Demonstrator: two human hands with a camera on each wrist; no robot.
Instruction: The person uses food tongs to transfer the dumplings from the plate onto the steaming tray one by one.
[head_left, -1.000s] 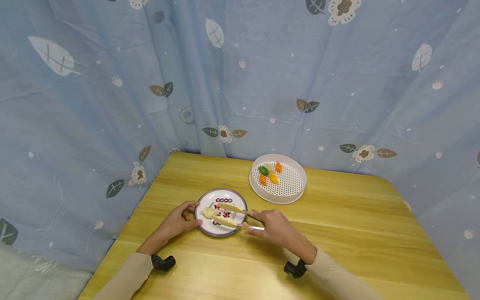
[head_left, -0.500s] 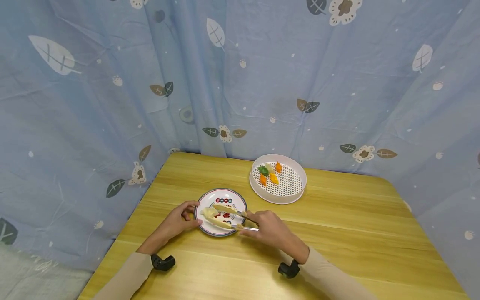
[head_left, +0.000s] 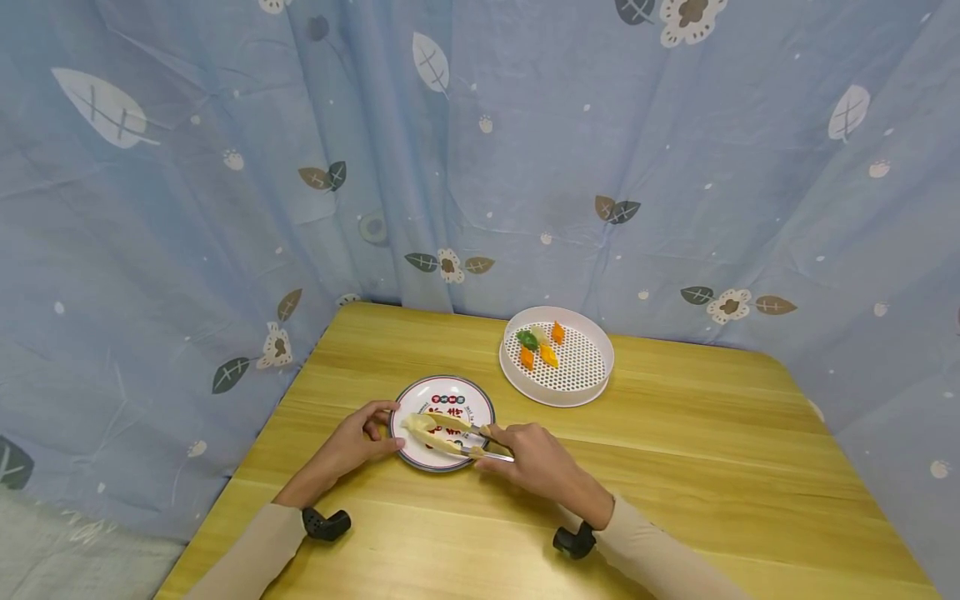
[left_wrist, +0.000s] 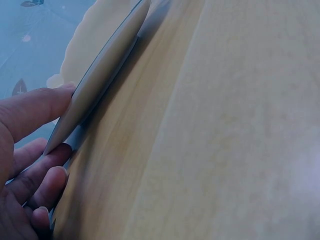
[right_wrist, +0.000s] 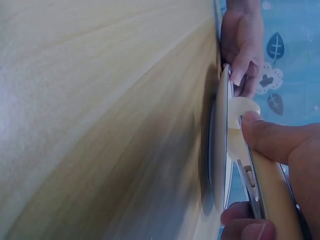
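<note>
A round white plate (head_left: 420, 397) with red lettering and a dark-edged rim lies on the table in the head view. My left hand (head_left: 363, 437) holds its left rim; the left wrist view has the thumb on top of the rim and fingers beneath. My right hand (head_left: 536, 458) grips a pair of tongs (head_left: 447, 447) with cream-coloured arms, which reach leftward over the plate. Near the tong tips sits a pale, dumpling-like piece (head_left: 415, 422) on the plate's left side. Whether the tips press on it is too small to tell.
Behind and to the right of the plate stands a white round steamer tray (head_left: 553, 395) with a perforated base. Inside are several small pieces: a green one (head_left: 527, 340), orange ones, a yellow one (head_left: 549, 357) and a pale one. A blue patterned curtain (head_left: 525, 167) hangs behind the wooden table (head_left: 697, 433).
My right hand and the tongs have shifted a little to the left across the plate, and the tong arms look closer together. My left hand and the plate have stayed in place.
</note>
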